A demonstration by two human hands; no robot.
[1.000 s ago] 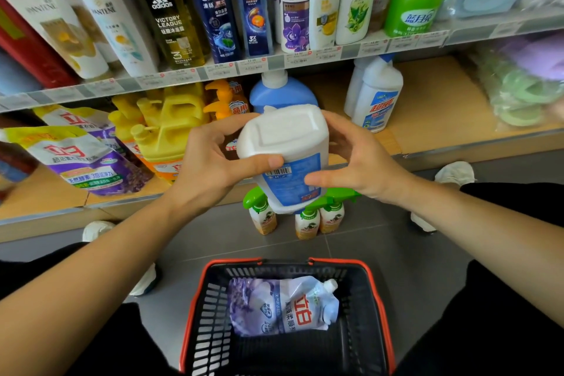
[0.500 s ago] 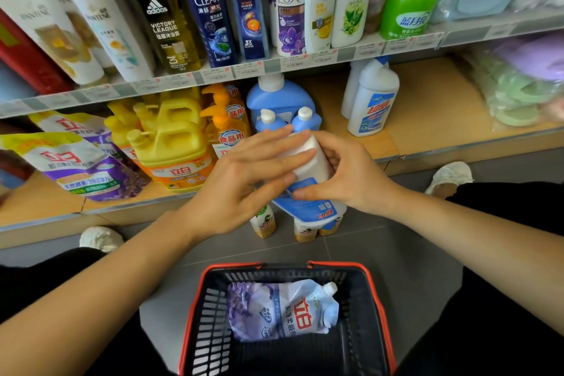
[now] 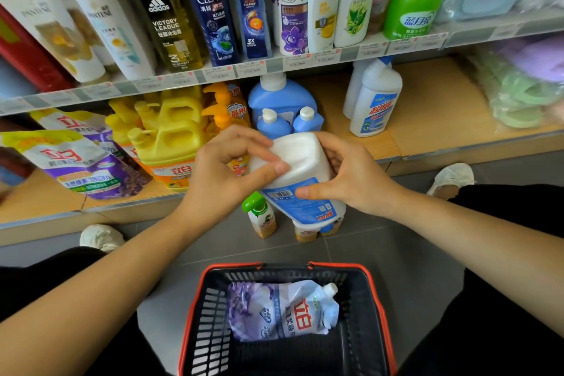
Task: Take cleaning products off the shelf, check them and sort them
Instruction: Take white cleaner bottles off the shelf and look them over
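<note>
A white cleaner bottle [image 3: 300, 175] with a blue barcode label is held upside down, bottom toward me, in front of the lower shelf. My left hand [image 3: 225, 175] grips its left side, thumb across the white base. My right hand [image 3: 351, 175] grips its right side, thumb on the blue label. Below them stands a black basket with a red rim [image 3: 380, 299] holding a purple and white refill pouch [image 3: 283, 311].
On the lower shelf [image 3: 436, 107] stand yellow jugs [image 3: 171, 137], refill pouches [image 3: 82, 168], blue bottles [image 3: 283, 107] and a white toilet cleaner [image 3: 375, 101]. Shampoo bottles [image 3: 213, 6] fill the upper shelf. Small green-capped bottles [image 3: 261, 217] stand on the floor.
The bottle came down from higher up and tipped further over, its base turning toward the shelf and then back toward me. Both hands shifted their hold around it.
</note>
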